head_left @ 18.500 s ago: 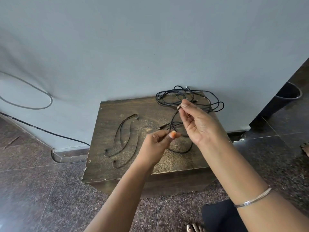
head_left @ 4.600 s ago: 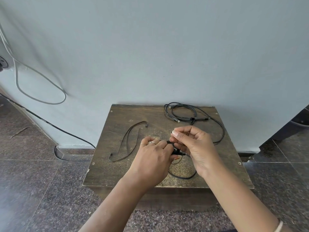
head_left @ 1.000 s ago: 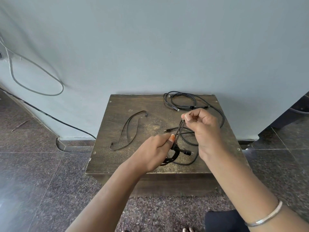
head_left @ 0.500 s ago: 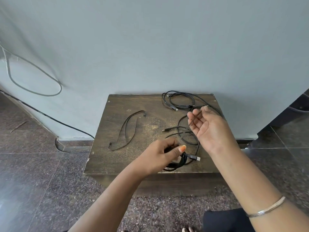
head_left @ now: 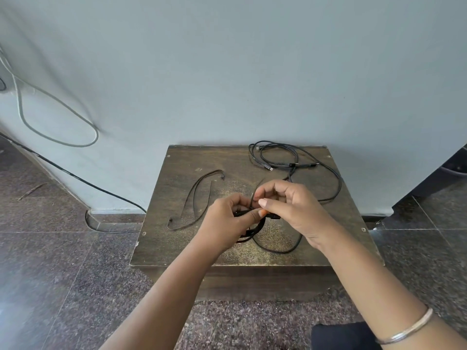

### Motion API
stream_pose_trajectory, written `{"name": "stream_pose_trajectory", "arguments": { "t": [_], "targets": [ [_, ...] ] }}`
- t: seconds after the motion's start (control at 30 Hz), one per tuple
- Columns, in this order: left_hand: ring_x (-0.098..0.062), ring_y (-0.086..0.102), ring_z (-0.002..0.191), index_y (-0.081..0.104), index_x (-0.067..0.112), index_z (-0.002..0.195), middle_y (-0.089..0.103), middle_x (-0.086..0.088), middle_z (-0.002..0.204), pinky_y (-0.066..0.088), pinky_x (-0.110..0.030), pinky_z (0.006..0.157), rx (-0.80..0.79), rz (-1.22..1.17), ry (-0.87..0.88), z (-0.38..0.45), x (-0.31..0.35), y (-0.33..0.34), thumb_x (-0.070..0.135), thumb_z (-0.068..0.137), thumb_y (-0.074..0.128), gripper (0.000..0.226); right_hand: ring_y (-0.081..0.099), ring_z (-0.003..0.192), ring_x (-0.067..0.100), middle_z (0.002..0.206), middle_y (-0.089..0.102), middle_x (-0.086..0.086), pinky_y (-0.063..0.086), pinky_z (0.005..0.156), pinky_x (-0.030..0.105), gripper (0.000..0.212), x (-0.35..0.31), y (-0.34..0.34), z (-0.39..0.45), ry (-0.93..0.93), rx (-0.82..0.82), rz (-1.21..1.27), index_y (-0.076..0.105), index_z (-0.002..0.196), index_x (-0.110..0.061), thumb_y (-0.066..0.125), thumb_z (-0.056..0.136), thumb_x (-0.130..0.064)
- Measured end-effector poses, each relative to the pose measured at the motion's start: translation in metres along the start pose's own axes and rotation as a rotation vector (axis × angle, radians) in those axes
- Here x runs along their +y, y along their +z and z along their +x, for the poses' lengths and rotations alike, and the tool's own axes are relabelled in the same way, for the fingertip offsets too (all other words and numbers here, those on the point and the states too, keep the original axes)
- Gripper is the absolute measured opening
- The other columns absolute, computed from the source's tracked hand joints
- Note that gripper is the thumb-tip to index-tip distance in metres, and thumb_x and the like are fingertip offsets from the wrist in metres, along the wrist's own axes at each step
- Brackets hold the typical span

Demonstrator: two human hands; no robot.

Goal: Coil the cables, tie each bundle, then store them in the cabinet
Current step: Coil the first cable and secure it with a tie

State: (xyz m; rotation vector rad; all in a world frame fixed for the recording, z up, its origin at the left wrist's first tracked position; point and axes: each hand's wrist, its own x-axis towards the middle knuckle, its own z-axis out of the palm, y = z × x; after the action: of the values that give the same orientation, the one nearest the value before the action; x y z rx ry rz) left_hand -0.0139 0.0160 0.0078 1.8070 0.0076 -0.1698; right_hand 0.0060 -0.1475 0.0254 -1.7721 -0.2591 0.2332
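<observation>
Ties (head_left: 194, 198), two thin spare strips, lie on the wooden table (head_left: 336, 238) at 9 o'clock from the hands. The left hand (head_left: 231, 223) pinches the coiled cable (head_left: 255, 229) at table centre. The right hand (head_left: 285, 208), flat and free of the bundle half a second ago, has returned and now pinches a thin tie strip (head_left: 252, 198) beside the left thumb; tying of this bundle appears under way. At 1 o'clock, a loose cable (head_left: 278, 157) awaits coiling, and one strand trails toward the hands, a snag risk. No cabinet is visible.
</observation>
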Motion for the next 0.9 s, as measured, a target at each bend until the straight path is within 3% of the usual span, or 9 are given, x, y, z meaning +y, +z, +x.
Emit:
{"name": "stream_pose_trajectory", "arguments": {
  "t": [0.07,0.27,0.43,0.53,0.6,0.7,0.8,0.9],
  "targets": [
    [-0.004,0.062,0.060,0.067,0.016,0.085,0.073,-0.004,0.075,0.047,-0.019,0.051,0.019,0.014,-0.007,0.001,-0.001,0.000,0.024,0.075,0.079,0.017,0.068,0.074,0.014,0.082,0.071,0.007,0.055,0.076,0.026,0.011,0.000,0.000,-0.001,-0.011,-0.014,-0.006,0.071,0.089,-0.013,0.068,0.083,-0.004],
    [-0.009,0.057,0.053,0.059,0.021,0.081,0.070,-0.003,0.064,0.049,-0.032,0.056,-0.005,0.058,0.013,0.004,-0.003,-0.004,0.028,0.074,0.080,0.023,0.067,0.066,0.007,0.067,0.069,-0.005,0.054,0.066,0.021,0.004,0.002,0.003,0.000,-0.048,0.002,-0.104,0.071,0.085,-0.012,0.073,0.082,-0.014],
    [-0.005,0.058,0.052,0.057,0.019,0.076,0.068,0.002,0.059,0.048,-0.021,0.051,-0.093,0.036,0.024,0.002,-0.002,-0.006,0.024,0.074,0.081,0.024,0.069,0.064,0.011,0.077,0.073,0.003,0.057,0.065,0.028,0.003,0.004,0.003,0.001,-0.069,0.026,-0.154,0.071,0.084,-0.015,0.073,0.083,-0.016],
    [-0.010,0.064,0.058,0.060,0.015,0.078,0.071,-0.004,0.066,0.053,-0.027,0.059,-0.116,-0.007,0.009,0.002,-0.001,-0.008,0.022,0.072,0.081,0.023,0.070,0.066,0.009,0.075,0.074,0.003,0.056,0.062,0.025,0.004,0.004,0.003,0.001,-0.113,0.052,-0.217,0.072,0.080,-0.017,0.073,0.083,-0.016],
    [-0.016,0.067,0.068,0.063,0.009,0.084,0.072,-0.010,0.075,0.054,-0.033,0.069,-0.134,-0.047,-0.001,0.002,0.000,-0.010,0.023,0.072,0.081,0.025,0.072,0.071,0.014,0.077,0.075,0.005,0.060,0.067,0.037,0.005,0.003,0.002,0.001,-0.105,0.078,-0.202,0.072,0.078,-0.018,0.073,0.083,-0.015],
    [-0.017,0.067,0.076,0.065,0.005,0.089,0.072,-0.013,0.084,0.053,-0.026,0.072,-0.182,-0.092,0.004,0.000,0.002,-0.012,0.030,0.070,0.081,0.035,0.071,0.079,0.030,0.081,0.074,0.011,0.057,0.072,0.053,0.007,0.001,0.001,0.001,-0.071,0.125,-0.159,0.072,0.074,-0.013,0.075,0.080,-0.014],
    [-0.019,0.068,0.081,0.064,0.003,0.089,0.072,-0.013,0.087,0.055,-0.030,0.078,-0.219,-0.148,-0.002,0.000,0.003,-0.013,0.031,0.067,0.080,0.039,0.070,0.082,0.033,0.082,0.074,0.013,0.055,0.077,0.053,0.011,-0.004,0.002,0.001,-0.033,0.176,-0.085,0.070,0.070,-0.010,0.077,0.078,-0.013],
    [-0.016,0.067,0.079,0.065,0.006,0.085,0.072,-0.010,0.084,0.053,-0.025,0.074,-0.243,-0.176,0.006,0.000,0.005,-0.016,0.029,0.067,0.080,0.033,0.070,0.084,0.034,0.081,0.074,0.015,0.055,0.081,0.051,0.012,-0.006,0.005,0.001,0.004,0.210,-0.015,0.070,0.070,-0.003,0.077,0.077,-0.010]
  ]
}}
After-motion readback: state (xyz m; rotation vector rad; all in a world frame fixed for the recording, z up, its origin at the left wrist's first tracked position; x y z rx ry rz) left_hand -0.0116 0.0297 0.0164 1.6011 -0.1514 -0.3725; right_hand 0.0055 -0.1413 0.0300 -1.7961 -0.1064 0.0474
